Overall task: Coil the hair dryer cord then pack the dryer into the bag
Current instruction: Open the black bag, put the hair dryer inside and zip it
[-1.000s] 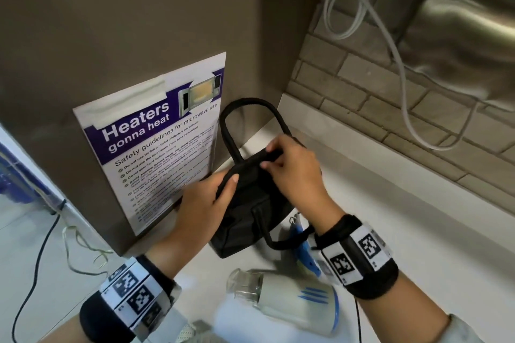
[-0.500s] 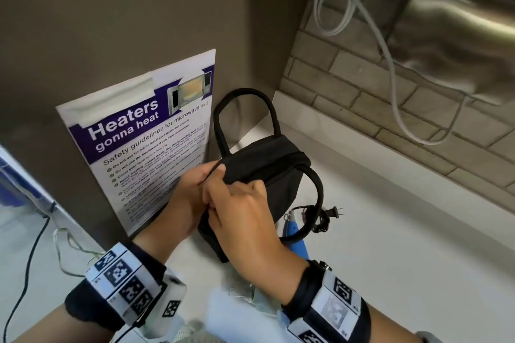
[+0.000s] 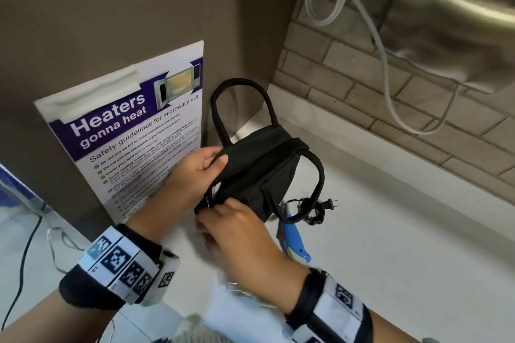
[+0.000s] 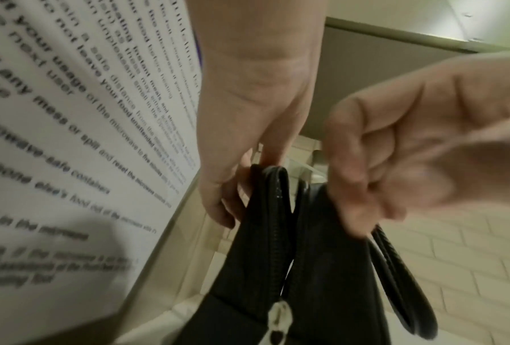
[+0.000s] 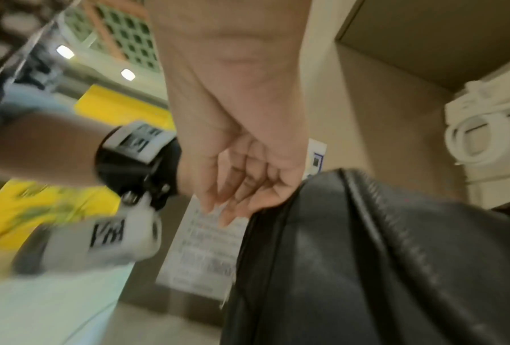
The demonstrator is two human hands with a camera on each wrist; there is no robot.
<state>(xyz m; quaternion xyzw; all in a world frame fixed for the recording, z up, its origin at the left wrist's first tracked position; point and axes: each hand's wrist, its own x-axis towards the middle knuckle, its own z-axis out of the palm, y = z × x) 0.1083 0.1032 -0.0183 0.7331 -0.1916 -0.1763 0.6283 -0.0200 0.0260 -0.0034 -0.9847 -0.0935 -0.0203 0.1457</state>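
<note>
The black bag point(image 3: 262, 175) is sitting on the white worktop point(image 3: 390, 245) at the middle of the head view, just beside the microwave poster point(image 3: 133, 142) at its 9 o'clock. The left hand point(image 3: 192, 172) is pinching the bag's top edge, thumb over the fabric. The right hand point(image 3: 237, 234) is pinching the near end of the zipper, fingers curled. The blue hair dryer point(image 3: 292, 242) is lying at the bag's 5 o'clock, its coiled cord point(image 3: 312, 209) and plug point(image 3: 330, 205) beside the drooping handle.
</note>
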